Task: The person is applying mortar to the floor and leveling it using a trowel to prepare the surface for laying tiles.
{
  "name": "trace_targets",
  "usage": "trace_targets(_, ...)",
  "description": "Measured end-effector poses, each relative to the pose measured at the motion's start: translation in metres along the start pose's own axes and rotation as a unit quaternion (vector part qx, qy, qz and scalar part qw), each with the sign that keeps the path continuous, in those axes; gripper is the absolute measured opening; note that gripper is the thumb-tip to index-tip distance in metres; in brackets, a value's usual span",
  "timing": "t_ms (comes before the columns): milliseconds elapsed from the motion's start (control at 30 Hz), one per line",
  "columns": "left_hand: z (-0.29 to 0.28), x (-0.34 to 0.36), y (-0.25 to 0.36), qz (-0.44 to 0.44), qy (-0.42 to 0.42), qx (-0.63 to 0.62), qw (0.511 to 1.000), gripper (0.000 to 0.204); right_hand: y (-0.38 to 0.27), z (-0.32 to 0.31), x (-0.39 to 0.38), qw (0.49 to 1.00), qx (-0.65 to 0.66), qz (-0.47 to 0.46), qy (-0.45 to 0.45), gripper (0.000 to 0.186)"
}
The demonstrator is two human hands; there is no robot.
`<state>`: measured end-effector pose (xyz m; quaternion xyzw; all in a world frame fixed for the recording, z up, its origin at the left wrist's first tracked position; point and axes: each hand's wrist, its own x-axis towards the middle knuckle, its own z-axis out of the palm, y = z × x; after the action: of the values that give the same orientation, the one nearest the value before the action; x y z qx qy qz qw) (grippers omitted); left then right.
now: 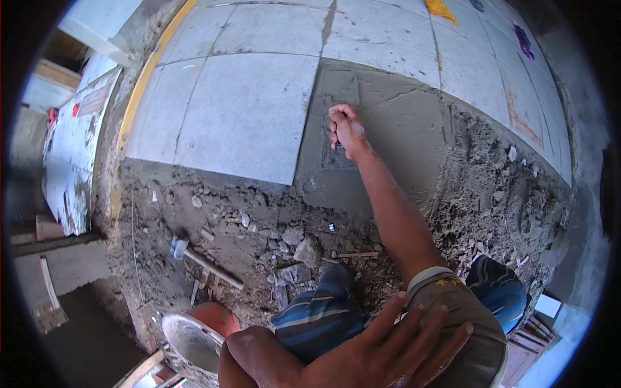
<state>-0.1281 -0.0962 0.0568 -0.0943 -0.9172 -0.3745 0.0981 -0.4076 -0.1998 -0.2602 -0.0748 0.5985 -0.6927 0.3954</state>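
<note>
My right hand (348, 131) is closed around the handle of a flat rectangular trowel (337, 159), whose plate lies on wet grey mortar (404, 149). Mortar smears the plate, and the fingers mostly hide the handle. Left of the trowel is a large pale floor tile (249, 116), its edge bordering the mortar. My left hand (381, 343) is at the bottom, near my right sleeve, with fingers spread and nothing in them.
A hammer (213, 266) lies on rubble and loose soil at left, above a bucket (194, 339). Stones (307, 251) lie in front of my knees. A yellow straightedge (145, 84) runs along the left tiles. A yellow cloth (442, 10) and a purple item (522, 42) lie on the far tiles.
</note>
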Motion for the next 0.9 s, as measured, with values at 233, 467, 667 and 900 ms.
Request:
trace_targets(233,0.012,0.019,-0.03,0.058,0.037,-0.062,0.996,0.062,-0.087,-0.096,-0.091,0.985,-0.151,0.077,-0.027,0.016)
trace_targets(467,0.036,0.063,-0.037,0.085,-0.01,-0.044,0.995,0.051,-0.147,-0.103,-0.016,0.722,-0.664,-0.189,-0.04,0.042)
trace_targets(667,0.041,0.084,-0.037,0.043,-0.064,-0.04,0.996,0.056,-0.18,-0.098,0.082,0.721,-0.665,-0.127,-0.148,0.054)
trace_targets(900,0.043,0.101,-0.036,-0.066,-0.113,-0.056,0.99,0.058,-0.176,-0.089,0.151,0.694,-0.681,-0.162,-0.17,0.057)
